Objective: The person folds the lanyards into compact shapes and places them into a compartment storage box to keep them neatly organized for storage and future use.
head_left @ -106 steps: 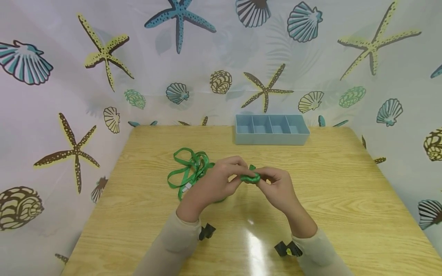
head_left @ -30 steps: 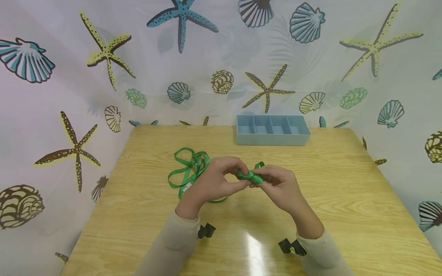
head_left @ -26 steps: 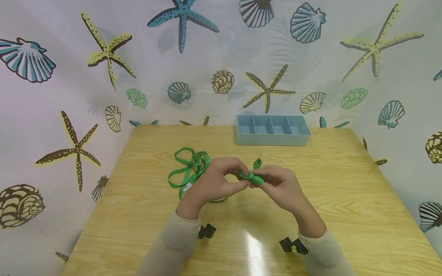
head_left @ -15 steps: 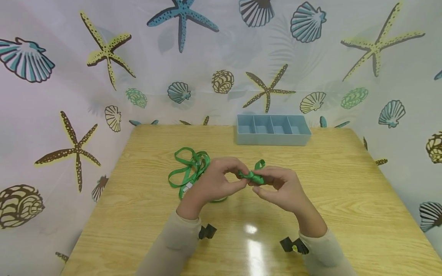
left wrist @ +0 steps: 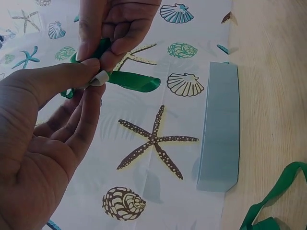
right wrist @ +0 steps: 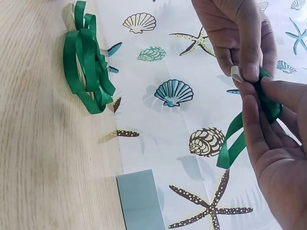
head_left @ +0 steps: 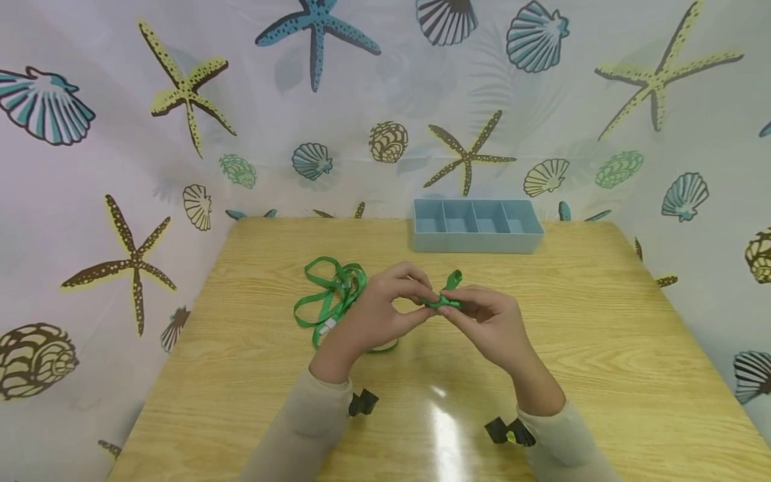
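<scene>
A short green ribbon (left wrist: 136,82) is bunched between both hands, held above the table near its middle. My left hand (head_left: 382,304) pinches it between thumb and fingers from the left. From the other side, my right hand (head_left: 490,328) grips it between thumb and index finger, and the fingertips of the two hands nearly meet. A small curled white piece (left wrist: 100,78) shows at the left thumb tip in both wrist views. One loop of the ribbon sticks up behind the right fingers in the head view. The fingers hide most of the bunched middle.
A loose heap of green ribbon (right wrist: 88,57) lies left of the hands, partly behind the left forearm, with a small white tag (head_left: 327,326) on it. A pale blue four-slot box (head_left: 476,242) stands at the table's back edge, before a shell-patterned curtain (head_left: 355,181).
The bunched ribbon has been turned, and its free loop now stands higher. The right thumb, off the ribbon half a second ago, presses on it again. The left fingers have shifted over it.
</scene>
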The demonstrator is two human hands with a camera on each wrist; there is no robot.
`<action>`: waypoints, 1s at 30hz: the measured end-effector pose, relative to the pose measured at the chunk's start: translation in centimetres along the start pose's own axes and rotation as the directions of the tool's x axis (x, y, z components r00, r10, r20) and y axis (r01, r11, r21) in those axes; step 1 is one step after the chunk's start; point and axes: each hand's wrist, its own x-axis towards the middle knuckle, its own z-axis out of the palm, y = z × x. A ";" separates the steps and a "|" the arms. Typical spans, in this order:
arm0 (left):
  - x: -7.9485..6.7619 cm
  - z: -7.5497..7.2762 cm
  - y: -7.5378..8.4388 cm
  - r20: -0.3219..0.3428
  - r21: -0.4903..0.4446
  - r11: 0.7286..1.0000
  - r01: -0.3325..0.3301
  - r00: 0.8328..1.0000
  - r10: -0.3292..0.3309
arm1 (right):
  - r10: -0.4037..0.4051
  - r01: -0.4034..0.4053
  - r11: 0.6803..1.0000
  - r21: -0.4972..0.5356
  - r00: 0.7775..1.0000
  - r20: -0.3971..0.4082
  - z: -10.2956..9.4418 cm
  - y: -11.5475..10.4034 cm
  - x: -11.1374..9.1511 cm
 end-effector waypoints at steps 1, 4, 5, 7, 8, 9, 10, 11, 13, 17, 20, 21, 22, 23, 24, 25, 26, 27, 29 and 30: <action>0.1 0.0 0.0 0.007 0.002 1.000 -0.003 1.000 0.003 | -0.013 0.013 1.000 -0.003 1.000 -0.004 0.0 0.1 0.0; 0.1 0.0 0.1 0.031 -0.006 1.000 -0.001 1.000 0.001 | -0.041 0.041 0.999 0.011 0.999 0.002 -0.1 0.2 0.1; 0.1 0.0 0.1 0.041 -0.012 1.000 0.003 0.999 -0.003 | -0.048 0.048 0.999 0.018 0.999 0.007 -0.1 0.3 0.0; 0.1 -0.1 0.2 0.059 -0.029 0.999 0.015 0.998 -0.013 | -0.063 0.063 0.998 0.025 0.998 0.018 -0.2 0.3 0.0; 0.1 0.0 0.1 0.067 -0.039 0.999 0.022 0.998 -0.019 | -0.069 0.068 0.997 0.029 0.997 0.022 -0.2 0.4 0.0; 0.1 0.0 0.1 0.074 -0.048 0.999 0.026 0.997 -0.023 | -0.074 0.074 0.997 0.030 0.997 0.025 -0.2 0.4 0.0; 0.1 0.0 0.1 0.081 -0.054 0.998 0.029 0.996 -0.024 | -0.079 0.078 0.996 0.030 0.997 0.027 -0.2 0.5 0.0; 0.1 0.1 0.0 0.086 -0.059 0.998 0.031 0.996 -0.025 | -0.082 0.081 0.996 0.027 0.996 0.027 -0.3 0.5 0.0; 0.1 0.2 -0.1 0.093 -0.062 0.998 0.031 0.995 -0.025 | -0.091 0.090 0.996 0.018 0.995 0.028 -0.3 0.5 -0.1; 0.0 0.4 -0.3 0.093 -0.066 0.998 0.023 0.995 -0.017 | -0.113 0.113 0.994 -0.001 0.994 0.016 -0.3 0.5 0.0; 0.0 0.4 -0.2 0.085 -0.063 0.998 0.015 0.996 -0.009 | -0.123 0.123 0.992 -0.011 0.992 -0.001 -0.4 0.6 -0.1; 0.1 0.4 -0.2 0.083 -0.058 0.998 0.016 0.997 -0.011 | -0.121 0.120 0.993 -0.013 0.993 -0.007 -0.4 0.6 -0.1; 0.1 0.4 -0.2 0.080 -0.048 0.999 0.019 0.997 -0.015 | -0.120 0.120 0.993 -0.013 0.993 -0.014 -0.5 0.7 -0.1; 0.1 0.3 -0.1 0.077 -0.036 0.999 0.024 0.997 -0.022 | -0.118 0.117 0.993 -0.016 0.993 -0.023 -0.5 0.7 -0.2; 0.1 0.3 -0.1 0.074 -0.025 0.999 0.031 0.997 -0.029 | -0.113 0.113 0.993 -0.019 0.993 -0.033 -0.6 0.7 -0.2; 0.1 0.3 -0.1 0.072 -0.015 0.999 0.038 0.997 -0.037 | -0.108 0.107 0.994 -0.022 0.993 -0.042 -0.7 0.8 -0.3; 0.1 0.3 -0.1 0.068 -0.002 0.999 0.047 0.997 -0.047 | -0.103 0.102 0.994 -0.026 0.993 -0.051 -0.8 0.8 -0.4; 0.1 0.3 -0.1 0.064 0.008 0.998 0.055 0.996 -0.056 | -0.097 0.096 0.995 -0.029 0.993 -0.060 -0.8 0.8 -0.4; 0.1 0.3 -0.2 0.058 0.018 0.998 0.063 0.996 -0.064 | -0.089 0.087 0.996 -0.033 0.993 -0.071 -1.0 0.7 -0.5; 0.1 0.3 -0.2 0.055 0.020 0.998 0.066 0.996 -0.067 | -0.087 0.085 0.996 -0.034 0.994 -0.073 -1.1 0.7 -0.6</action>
